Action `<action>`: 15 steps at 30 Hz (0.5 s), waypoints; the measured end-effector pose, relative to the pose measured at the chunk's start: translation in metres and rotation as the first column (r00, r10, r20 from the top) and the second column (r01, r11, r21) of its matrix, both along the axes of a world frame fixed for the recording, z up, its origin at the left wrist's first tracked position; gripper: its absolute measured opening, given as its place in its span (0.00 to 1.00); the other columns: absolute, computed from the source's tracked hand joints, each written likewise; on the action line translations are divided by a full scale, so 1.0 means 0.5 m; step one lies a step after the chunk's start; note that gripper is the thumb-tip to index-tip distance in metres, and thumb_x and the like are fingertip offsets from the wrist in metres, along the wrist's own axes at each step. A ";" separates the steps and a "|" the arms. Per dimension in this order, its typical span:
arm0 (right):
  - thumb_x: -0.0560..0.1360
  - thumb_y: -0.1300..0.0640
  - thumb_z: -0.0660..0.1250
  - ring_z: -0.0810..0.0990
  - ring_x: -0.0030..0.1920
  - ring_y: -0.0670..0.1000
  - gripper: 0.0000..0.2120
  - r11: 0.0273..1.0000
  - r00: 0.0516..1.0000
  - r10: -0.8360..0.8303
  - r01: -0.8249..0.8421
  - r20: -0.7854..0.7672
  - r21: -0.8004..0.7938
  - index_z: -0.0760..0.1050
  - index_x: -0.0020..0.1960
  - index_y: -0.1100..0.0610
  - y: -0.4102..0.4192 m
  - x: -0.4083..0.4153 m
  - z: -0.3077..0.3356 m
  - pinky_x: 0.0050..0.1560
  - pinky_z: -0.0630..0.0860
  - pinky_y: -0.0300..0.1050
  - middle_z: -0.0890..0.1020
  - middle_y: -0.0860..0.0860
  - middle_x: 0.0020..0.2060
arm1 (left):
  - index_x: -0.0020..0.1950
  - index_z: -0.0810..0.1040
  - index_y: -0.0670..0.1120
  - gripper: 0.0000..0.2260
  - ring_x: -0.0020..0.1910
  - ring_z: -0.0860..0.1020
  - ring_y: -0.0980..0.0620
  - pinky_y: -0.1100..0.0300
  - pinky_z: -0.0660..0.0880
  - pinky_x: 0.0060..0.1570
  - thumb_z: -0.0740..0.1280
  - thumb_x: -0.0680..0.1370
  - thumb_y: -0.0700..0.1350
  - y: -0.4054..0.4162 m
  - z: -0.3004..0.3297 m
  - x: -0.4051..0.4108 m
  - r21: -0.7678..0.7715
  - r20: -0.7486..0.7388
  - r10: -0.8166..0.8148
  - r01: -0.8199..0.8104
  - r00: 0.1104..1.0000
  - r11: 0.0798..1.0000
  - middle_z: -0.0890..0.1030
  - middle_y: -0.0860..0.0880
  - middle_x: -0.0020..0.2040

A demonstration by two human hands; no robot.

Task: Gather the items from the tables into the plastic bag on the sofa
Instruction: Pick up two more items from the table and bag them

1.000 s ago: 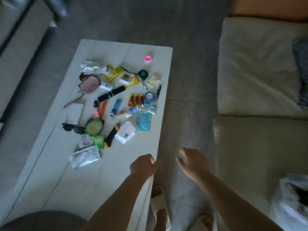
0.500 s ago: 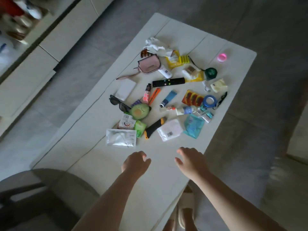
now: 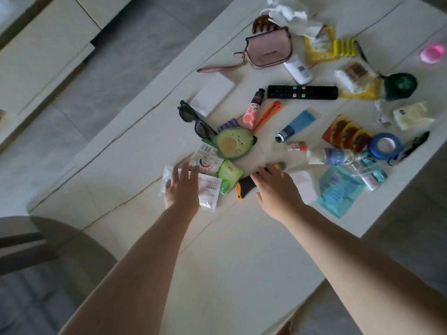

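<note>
1. We find the left hand (image 3: 181, 187) flat above the white sachet (image 3: 208, 192) at the near left of the spread, fingers straight and loosely spread. It holds nothing; whether it touches the sachet we cannot tell.
2. The right hand (image 3: 278, 189) lies over the black and yellow utility knife (image 3: 244, 186) and a white packet (image 3: 306, 187), fingers extended and relaxed. We see no grip on anything.
3. Just beyond the left hand lie a green wipes pack (image 3: 228, 176), a printed white sachet (image 3: 208, 157) and an avocado pouch (image 3: 233, 143), overlapping or touching one another.
4. To the right of the right hand lie a teal packet (image 3: 338, 189), a spray bottle (image 3: 326, 155) and a roll of blue tape (image 3: 384, 145).
5. Farther off we note sunglasses (image 3: 196, 122), a blue tube (image 3: 296, 125), an orange cutter (image 3: 268, 114), a remote control (image 3: 302, 92), a pink purse (image 3: 268, 48), a brown hair claw (image 3: 260, 22), a dark green cap (image 3: 399, 85) and a pink lid (image 3: 433, 53).
6. All of these rest on the white table (image 3: 242, 238). A chair (image 3: 48, 243) stands at the near left.
7. The plastic bag and sofa are out of view here.
8. Our judgement: gathering has barely begun. The spread looks dense, both hands are empty, and practically every item remains to be carried off. The near pieces appear the first candidates.
</note>
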State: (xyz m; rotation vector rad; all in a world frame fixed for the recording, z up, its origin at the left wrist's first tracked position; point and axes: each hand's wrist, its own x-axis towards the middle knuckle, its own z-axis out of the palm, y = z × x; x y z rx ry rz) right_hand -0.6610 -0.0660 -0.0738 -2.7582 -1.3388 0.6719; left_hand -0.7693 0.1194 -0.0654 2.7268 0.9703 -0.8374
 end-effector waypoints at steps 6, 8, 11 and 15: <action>0.51 0.67 0.74 0.79 0.48 0.59 0.24 0.998 0.978 0.039 -0.027 0.204 -0.060 0.76 0.47 0.58 0.027 -0.009 -0.032 0.53 0.75 0.57 0.80 0.54 0.42 | 0.77 0.47 0.47 0.40 0.75 0.54 0.43 0.46 0.53 0.75 0.70 0.74 0.48 0.019 -0.029 0.001 0.107 -0.023 -0.078 0.081 0.997 0.991 0.60 0.45 0.74; 0.46 0.67 0.74 0.80 0.41 0.58 0.21 0.995 0.965 0.096 -0.084 0.242 -0.063 0.77 0.38 0.58 0.034 -0.007 -0.022 0.51 0.77 0.59 0.79 0.54 0.34 | 0.76 0.52 0.46 0.38 0.72 0.60 0.42 0.46 0.54 0.75 0.70 0.74 0.52 0.023 -0.021 -0.001 0.158 -0.049 -0.087 0.093 0.995 0.983 0.65 0.43 0.70; 0.48 0.69 0.73 0.80 0.38 0.58 0.17 0.979 0.938 0.202 -0.192 0.281 -0.062 0.78 0.36 0.59 0.035 0.005 0.000 0.52 0.77 0.63 0.78 0.54 0.32 | 0.68 0.66 0.46 0.28 0.66 0.66 0.42 0.48 0.60 0.72 0.68 0.73 0.57 0.027 -0.003 -0.005 0.178 -0.076 -0.079 0.092 0.994 0.980 0.70 0.43 0.64; 0.57 0.72 0.49 0.79 0.35 0.59 0.23 0.955 0.872 0.233 -0.290 0.430 0.070 0.77 0.43 0.61 0.023 0.020 0.033 0.57 0.73 0.66 0.78 0.55 0.33 | 0.64 0.72 0.45 0.21 0.64 0.70 0.44 0.49 0.65 0.69 0.66 0.76 0.55 0.023 0.030 -0.014 0.082 -0.050 -0.005 0.009 0.999 0.997 0.74 0.44 0.60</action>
